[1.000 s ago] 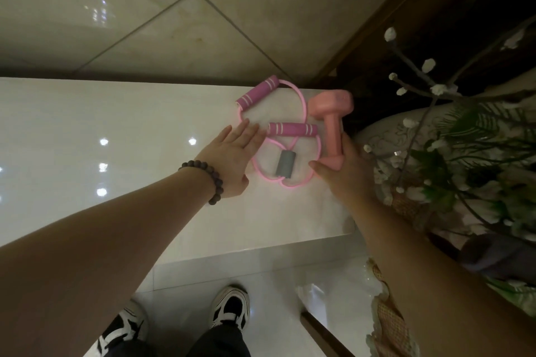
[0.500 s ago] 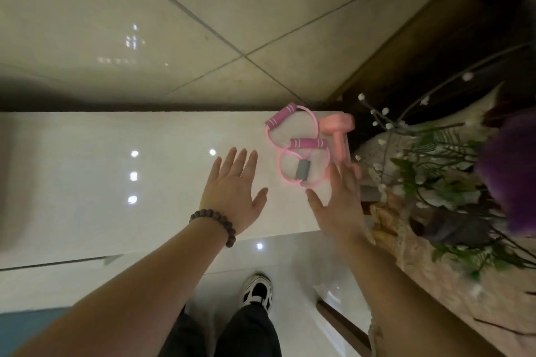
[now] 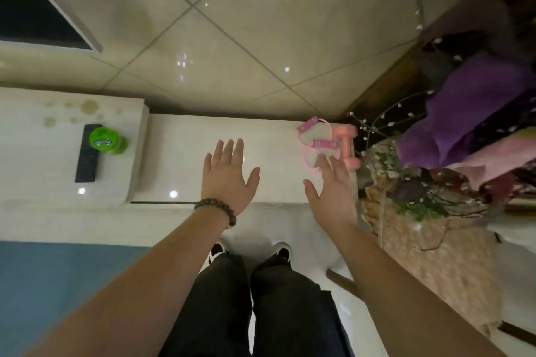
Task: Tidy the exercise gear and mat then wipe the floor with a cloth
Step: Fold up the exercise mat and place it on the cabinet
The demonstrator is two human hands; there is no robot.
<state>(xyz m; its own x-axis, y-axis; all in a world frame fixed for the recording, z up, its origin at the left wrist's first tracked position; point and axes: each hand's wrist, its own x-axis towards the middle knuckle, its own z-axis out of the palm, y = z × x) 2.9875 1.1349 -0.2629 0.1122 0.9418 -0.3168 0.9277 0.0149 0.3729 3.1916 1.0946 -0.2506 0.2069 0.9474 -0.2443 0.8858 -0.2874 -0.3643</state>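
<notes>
1. my right hand (image 3: 333, 194), right of centre frame, is spread flat w/ fingers straight, holding nothing. a sec ago it was on the pink dumbbell (image 3: 348, 148); now it's let go and pulled back, fingertips only overlapping the gear in the frame.
2. my left hand (image 3: 229, 180), centre frame w/ a bead bracelet (image 3: 216, 210) at the wrist, is also wide open and empty. it was flat beside the pink resistance band (image 3: 316, 139) before; now well apart from it.
3. band + dumbbell sit touching at the right end of the white ledge (image 3: 188, 136), just left of the plant (image 3: 414, 182).
4. view has widened: a green bottle (image 3: 106, 140) and a dark remote (image 3: 87, 153) show at mid left, a blue mat (image 3: 58, 284) at lower left.
5. my read: gear is parked, so that bit looks done. the mat is prob next, then wiping the floor. no cloth in sight yet.
</notes>
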